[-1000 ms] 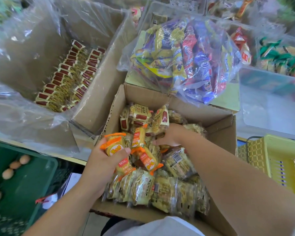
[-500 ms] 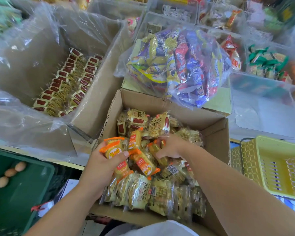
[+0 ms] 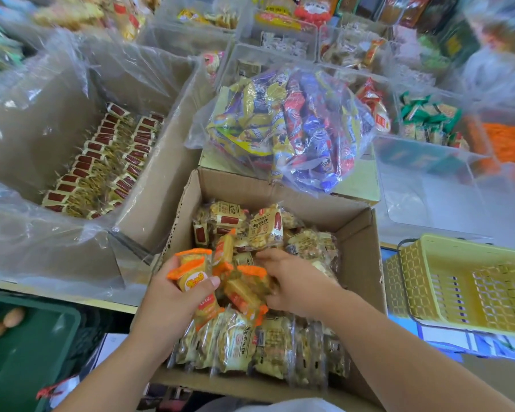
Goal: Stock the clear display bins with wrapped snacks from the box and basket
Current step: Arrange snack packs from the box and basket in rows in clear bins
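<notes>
An open cardboard box (image 3: 358, 233) in front of me is full of wrapped snacks: clear yellow packs and orange-ended packs. My left hand (image 3: 173, 304) grips a bunch of orange-ended snack packs (image 3: 192, 272) at the box's left edge. My right hand (image 3: 292, 281) is down in the box, its fingers closed around another orange-ended pack (image 3: 244, 289). A yellow plastic basket (image 3: 458, 283) stands to the right. Clear display bins (image 3: 428, 185) lie beyond the box; the near right one looks bare inside.
A big plastic-lined carton (image 3: 149, 185) at left holds rows of red-labelled snacks. A clear bag of blue, red and yellow packs (image 3: 289, 129) rests on a closed box behind. A green crate (image 3: 42, 346) with eggs sits at lower left. More filled bins line the back.
My right hand has pulled back from the middle of the box towards my left hand and closed on an orange-ended pack. My left hand keeps its bunch. The view has tilted up.
</notes>
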